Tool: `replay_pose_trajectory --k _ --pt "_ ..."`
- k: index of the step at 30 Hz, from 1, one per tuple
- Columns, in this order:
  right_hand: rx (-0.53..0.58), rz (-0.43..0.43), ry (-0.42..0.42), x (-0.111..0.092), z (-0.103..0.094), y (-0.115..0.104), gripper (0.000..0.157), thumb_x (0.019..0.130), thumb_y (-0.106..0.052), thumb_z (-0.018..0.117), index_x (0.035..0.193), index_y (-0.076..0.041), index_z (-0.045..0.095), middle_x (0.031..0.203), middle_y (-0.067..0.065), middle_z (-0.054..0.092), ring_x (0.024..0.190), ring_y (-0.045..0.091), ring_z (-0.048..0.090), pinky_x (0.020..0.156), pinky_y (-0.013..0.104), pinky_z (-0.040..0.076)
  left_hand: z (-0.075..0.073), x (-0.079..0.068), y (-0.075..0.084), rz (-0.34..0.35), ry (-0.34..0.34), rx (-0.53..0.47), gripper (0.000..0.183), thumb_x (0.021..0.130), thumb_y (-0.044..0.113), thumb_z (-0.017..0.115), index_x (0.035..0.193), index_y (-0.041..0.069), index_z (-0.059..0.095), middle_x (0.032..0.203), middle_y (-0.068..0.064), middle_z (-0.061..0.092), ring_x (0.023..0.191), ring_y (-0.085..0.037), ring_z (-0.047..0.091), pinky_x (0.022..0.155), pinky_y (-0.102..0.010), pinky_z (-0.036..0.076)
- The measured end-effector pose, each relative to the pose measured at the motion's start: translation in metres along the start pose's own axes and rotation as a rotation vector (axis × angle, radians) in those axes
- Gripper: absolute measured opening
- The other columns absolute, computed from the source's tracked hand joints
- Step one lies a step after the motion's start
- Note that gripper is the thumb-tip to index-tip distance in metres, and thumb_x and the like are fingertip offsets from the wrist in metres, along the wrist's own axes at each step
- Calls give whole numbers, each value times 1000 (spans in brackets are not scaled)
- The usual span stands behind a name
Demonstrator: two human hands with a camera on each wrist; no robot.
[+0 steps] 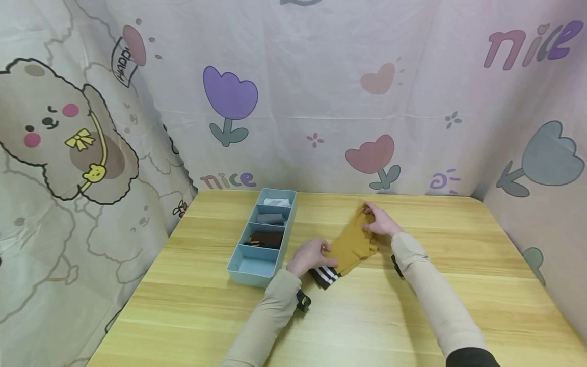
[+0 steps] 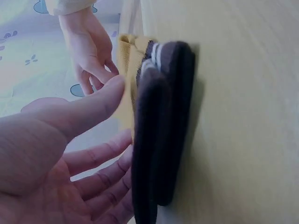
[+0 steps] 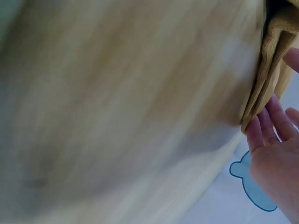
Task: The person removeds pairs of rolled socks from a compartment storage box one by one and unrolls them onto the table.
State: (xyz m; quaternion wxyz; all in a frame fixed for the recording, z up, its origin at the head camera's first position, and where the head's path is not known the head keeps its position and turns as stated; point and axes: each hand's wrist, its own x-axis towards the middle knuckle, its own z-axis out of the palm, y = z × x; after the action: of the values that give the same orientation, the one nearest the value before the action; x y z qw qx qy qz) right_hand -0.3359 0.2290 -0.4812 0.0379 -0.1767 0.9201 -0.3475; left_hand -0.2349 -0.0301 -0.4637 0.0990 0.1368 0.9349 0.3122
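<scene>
A pair of mustard-yellow socks (image 1: 350, 247), one layered over the other, lies slantwise on the table. Their dark brown cuffs (image 2: 161, 112) have white stripes and point toward the person. My left hand (image 1: 312, 256) is at the cuff end, with its thumb against the yellow knit and the other fingers spread beside the edge. At the far end, my right hand (image 1: 381, 220) touches the fabric with extended fingertips (image 3: 254, 133), its thumb held apart from them. The two sock layers show edge-on in the left wrist view.
Left of the socks stands a light-blue organizer box (image 1: 252, 279) with a row of compartments. White cloth (image 1: 277, 203), a grey folded item (image 1: 270, 219) and a dark brown folded item (image 1: 266, 239) lie in three of them. A printed curtain (image 1: 293, 153) hangs behind the wooden table (image 1: 183, 306).
</scene>
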Motion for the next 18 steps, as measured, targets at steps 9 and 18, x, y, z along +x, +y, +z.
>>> replay_pose_trajectory --k 9,18 --pt "-16 34 11 -8 -4 2 82 83 0 71 150 16 26 135 39 50 129 53 45 117 61 31 -5 -2 0 36 24 76 47 67 7 90 110 5 72 98 -5 71 86 -16 61 78 -27 50" --pt "-40 53 38 -25 -10 5 77 82 -6 76 142 17 35 131 40 51 125 54 48 112 63 36 -2 -2 -3 15 158 40 45 74 -13 69 116 3 67 116 -13 72 106 -29 67 93 -42 54"
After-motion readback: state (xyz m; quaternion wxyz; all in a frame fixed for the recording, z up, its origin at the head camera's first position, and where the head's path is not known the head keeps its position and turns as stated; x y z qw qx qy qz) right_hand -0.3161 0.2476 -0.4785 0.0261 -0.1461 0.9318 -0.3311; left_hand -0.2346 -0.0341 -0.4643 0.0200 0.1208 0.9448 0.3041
